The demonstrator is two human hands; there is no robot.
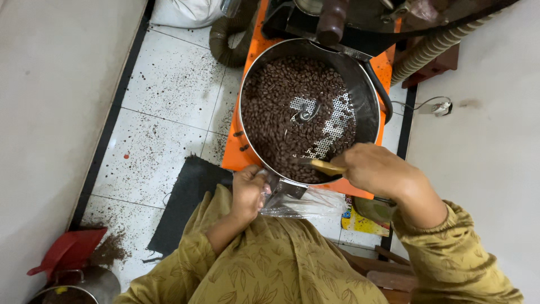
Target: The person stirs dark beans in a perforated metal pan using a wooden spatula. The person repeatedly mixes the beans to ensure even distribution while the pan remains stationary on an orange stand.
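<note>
The right hand (374, 169) closes around a pale wooden paddle (328, 166), its blade reaching over the near rim of a round steel cooling tray (368, 93) into a bed of dark roasted coffee beans (275, 107). The left hand (247, 192) grips the mouth of a clear plastic bag (306, 204) and holds it up against the metal chute (284, 188) that juts from the tray's front edge.

The beans lie heaped to the far and left side, while a patch of perforated floor shows bare around the central stirring hub (306, 112). The tray sits on an orange machine body (236, 152), with a ribbed hose (433, 48) running off to the right.

The risks look plain enough. If the bag mouth slips off the chute, or the paddle pushes more than the opening takes, beans would likely spill to the tiled floor (163, 107), where dark husks and stray beans are scattered. A paddle held low near the hub could catch on it should the stirrer turn; whether it is turning cannot be told. The thin bag may also soften or sag if the beans are hot, which the view does not show. A black mat (185, 202) lies underfoot, and a red dustpan (67, 250) rests beside a steel pot (95, 281) at lower left.
</note>
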